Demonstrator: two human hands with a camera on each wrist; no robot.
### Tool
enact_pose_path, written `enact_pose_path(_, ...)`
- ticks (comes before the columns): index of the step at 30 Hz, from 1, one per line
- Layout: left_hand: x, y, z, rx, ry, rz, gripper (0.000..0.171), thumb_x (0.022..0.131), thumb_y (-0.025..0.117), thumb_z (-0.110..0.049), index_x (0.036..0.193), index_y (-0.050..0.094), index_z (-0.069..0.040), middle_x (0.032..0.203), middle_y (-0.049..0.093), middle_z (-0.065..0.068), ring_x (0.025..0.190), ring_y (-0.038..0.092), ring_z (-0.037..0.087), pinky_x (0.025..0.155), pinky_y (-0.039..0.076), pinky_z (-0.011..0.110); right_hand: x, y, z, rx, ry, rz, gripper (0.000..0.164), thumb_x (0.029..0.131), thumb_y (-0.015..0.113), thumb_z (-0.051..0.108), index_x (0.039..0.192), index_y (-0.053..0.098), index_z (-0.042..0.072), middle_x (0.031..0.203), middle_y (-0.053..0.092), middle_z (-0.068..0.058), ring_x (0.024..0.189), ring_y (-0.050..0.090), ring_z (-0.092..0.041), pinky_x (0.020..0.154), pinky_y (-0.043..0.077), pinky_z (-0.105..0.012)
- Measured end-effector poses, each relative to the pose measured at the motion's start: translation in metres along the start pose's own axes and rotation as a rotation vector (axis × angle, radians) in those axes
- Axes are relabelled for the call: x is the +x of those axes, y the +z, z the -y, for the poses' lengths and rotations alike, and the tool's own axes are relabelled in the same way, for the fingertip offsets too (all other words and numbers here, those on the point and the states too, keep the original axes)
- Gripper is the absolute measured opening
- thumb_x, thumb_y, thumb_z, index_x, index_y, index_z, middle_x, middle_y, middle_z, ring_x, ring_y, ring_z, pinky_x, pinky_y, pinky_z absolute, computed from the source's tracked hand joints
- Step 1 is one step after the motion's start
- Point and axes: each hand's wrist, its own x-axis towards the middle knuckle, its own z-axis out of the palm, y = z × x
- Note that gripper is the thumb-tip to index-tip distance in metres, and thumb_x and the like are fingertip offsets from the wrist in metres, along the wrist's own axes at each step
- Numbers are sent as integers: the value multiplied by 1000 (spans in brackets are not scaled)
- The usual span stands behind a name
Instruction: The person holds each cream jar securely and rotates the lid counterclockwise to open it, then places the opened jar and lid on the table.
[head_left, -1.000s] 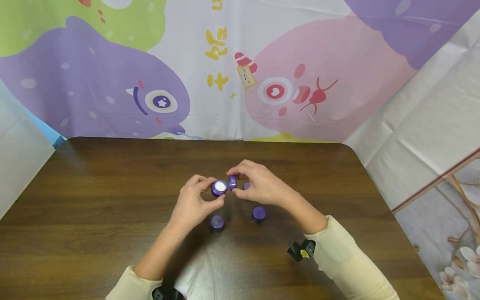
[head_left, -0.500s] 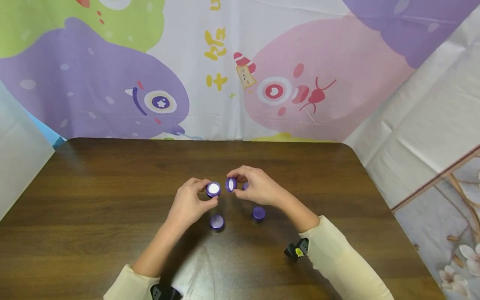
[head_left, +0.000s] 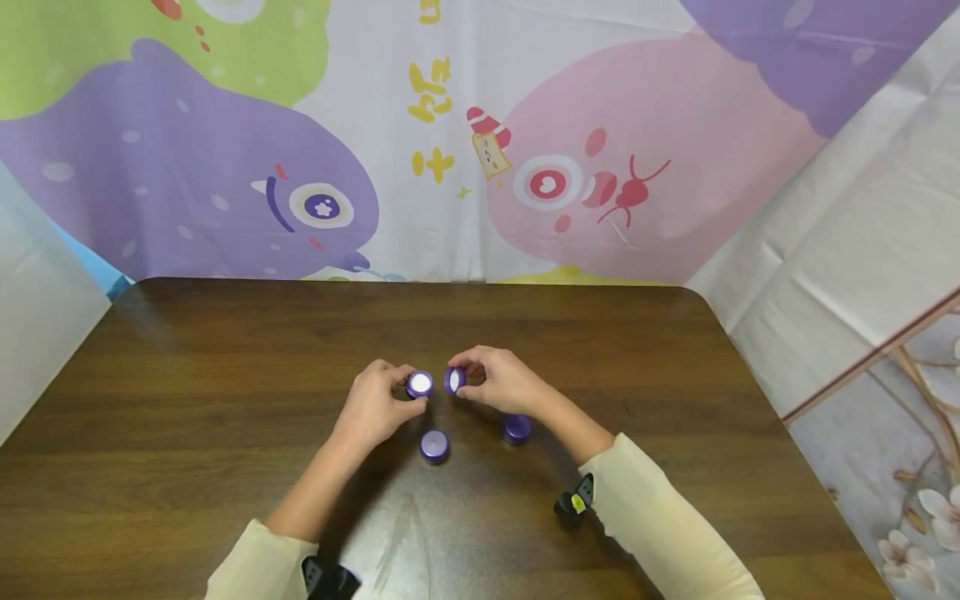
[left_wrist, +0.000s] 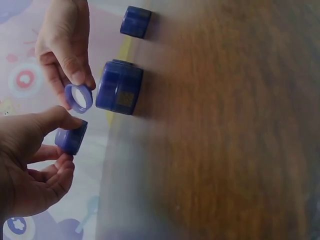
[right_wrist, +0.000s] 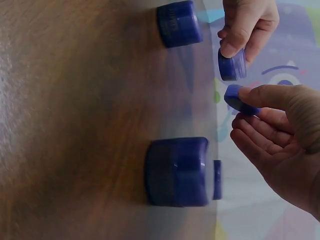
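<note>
Near the middle of the table, my left hand (head_left: 372,404) pinches a small purple jar (head_left: 419,384) between thumb and fingers. The jar has no lid on, and its white inside faces up. My right hand (head_left: 501,382) pinches a round purple lid (head_left: 454,381) by its edge, tilted so the white lining shows. A narrow gap separates lid and jar. In the left wrist view the lid (left_wrist: 78,98) is just above the held jar (left_wrist: 71,137). Both are above the tabletop. The right wrist view shows the lid (right_wrist: 240,101) from its outer side.
Two capped purple jars stand on the brown table (head_left: 187,433): one (head_left: 434,447) in front of my left hand, the other (head_left: 517,428) below my right wrist. Another small purple jar (right_wrist: 217,180) shows behind in the right wrist view. A cartoon-printed cloth (head_left: 465,225) hangs behind the table.
The lid has turned from edge-on to show its white lining. Both hands have come slightly lower and nearer; the jar has moved left, away from the lid, which shifted slightly left too.
</note>
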Motion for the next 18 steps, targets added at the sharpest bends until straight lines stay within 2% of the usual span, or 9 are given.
enact_pose_path(7,4,2,7,21,-14,56,32,73,73,-14,102,69,-1,92,60,14,83,57,23,73,49,35,8,13,-6,-15,-6,29,38,83,69,9,120,59,4,116,63,-9,105,60,-21,95,48,-35)
enact_pose_path(18,7,7,13,-1,-48,114,26,73,71,-10,97,70,-1,91,60,13,87,55,23,74,48,35,14,28,-8,-63,38,64,40,84,69,14,122,59,6,113,64,-6,100,61,-17,86,51,-28)
